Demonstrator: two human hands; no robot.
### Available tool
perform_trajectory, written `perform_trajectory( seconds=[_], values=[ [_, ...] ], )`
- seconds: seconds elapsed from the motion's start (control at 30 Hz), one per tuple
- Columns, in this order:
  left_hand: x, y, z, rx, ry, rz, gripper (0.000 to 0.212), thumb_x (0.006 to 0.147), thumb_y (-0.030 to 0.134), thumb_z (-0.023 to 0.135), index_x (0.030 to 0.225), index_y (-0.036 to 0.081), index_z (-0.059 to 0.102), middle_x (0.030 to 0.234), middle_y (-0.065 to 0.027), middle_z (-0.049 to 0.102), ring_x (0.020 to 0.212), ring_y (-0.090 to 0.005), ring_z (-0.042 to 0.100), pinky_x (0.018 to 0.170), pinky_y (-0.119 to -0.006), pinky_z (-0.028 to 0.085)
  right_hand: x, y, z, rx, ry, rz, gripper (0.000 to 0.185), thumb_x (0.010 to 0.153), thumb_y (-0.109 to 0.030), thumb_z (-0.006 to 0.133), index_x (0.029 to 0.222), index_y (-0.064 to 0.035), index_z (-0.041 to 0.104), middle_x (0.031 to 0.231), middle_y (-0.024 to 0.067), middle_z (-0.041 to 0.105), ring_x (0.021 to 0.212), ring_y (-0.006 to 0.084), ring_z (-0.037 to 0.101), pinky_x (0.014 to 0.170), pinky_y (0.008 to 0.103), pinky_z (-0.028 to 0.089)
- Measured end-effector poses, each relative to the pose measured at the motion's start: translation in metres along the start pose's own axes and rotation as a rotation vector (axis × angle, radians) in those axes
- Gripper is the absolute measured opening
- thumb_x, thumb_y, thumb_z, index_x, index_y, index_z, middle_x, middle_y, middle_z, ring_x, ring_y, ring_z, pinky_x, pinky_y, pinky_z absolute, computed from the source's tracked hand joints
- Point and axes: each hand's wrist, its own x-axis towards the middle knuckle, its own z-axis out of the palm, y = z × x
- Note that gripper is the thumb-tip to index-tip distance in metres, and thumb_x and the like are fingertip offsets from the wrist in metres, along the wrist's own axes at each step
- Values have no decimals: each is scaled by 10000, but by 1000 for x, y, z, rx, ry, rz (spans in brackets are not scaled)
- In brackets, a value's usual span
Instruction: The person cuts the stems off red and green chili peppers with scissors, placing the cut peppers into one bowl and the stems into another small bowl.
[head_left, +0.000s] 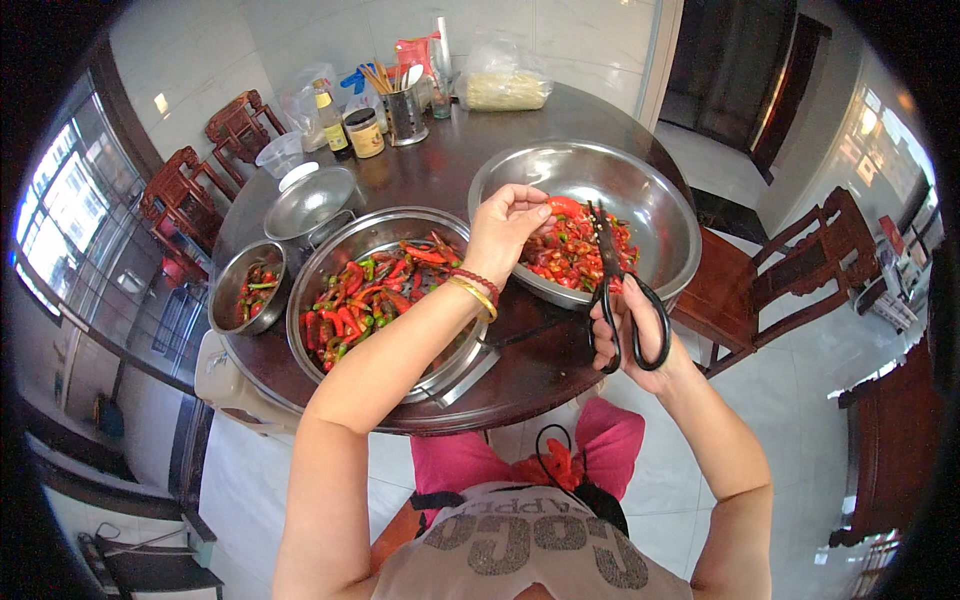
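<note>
Over the large steel basin (660, 202), my left hand (510, 225) pinches a red chili pepper (564, 206) between thumb and fingers. My right hand (634, 337) grips black-handled scissors (609, 251), whose blades point up beside the pepper; seeds cling to them. Cut red chili pieces (574, 255) lie in the basin below. Left of it, a wide steel pot (296, 330) holds whole red and green chilies (367, 300), partly hidden by my left forearm. A smaller steel bowl (217, 304) with more chilies (259, 292) is at the table's left edge.
Behind the pots on the round dark wooden table (600, 120) are a glass lid (311, 202), a sauce bottle (330, 120), a jar (364, 133), a steel utensil holder (405, 116) and bagged noodles (504, 90). A carved wooden chair (795, 262) stands at the right.
</note>
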Motion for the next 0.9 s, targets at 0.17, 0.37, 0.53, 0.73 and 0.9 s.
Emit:
perform_trajectory(
  seconds=[0.17,0.37,0.53,0.73,0.9],
  values=[
    [-2,4,2,95,123,182,143,826,22,599,945,-20,531,841,-58,603,764,-95,597,691,-210,497,-7,3,7,-3,-107,85,482,841,-525,514,916,-49,537,748,42,531,709,170,527,715,403,489],
    [-14,9,14,323,36,218,123,817,68,628,911,16,567,789,14,586,739,-37,542,656,-187,447,-5,0,13,-47,-95,65,459,815,-495,579,938,-56,536,810,42,535,745,181,534,741,374,486],
    [-17,10,17,385,34,277,118,813,69,629,901,19,567,780,17,580,714,-38,526,651,-192,443,-6,0,16,-46,-37,46,460,818,-495,575,955,-57,533,812,45,536,760,180,538,751,356,481],
    [-17,9,15,389,31,310,110,816,60,620,905,19,569,799,13,586,731,-44,535,668,-188,444,-8,-3,15,-59,-19,20,465,815,-500,578,945,-55,538,811,43,534,762,171,538,764,362,476],
    [-16,7,15,357,-9,280,101,822,57,610,909,19,574,801,19,580,728,-38,527,665,-185,441,-7,-4,14,-164,-5,11,478,814,-508,569,916,-43,525,759,35,512,668,151,529,611,316,488]
  ],
)
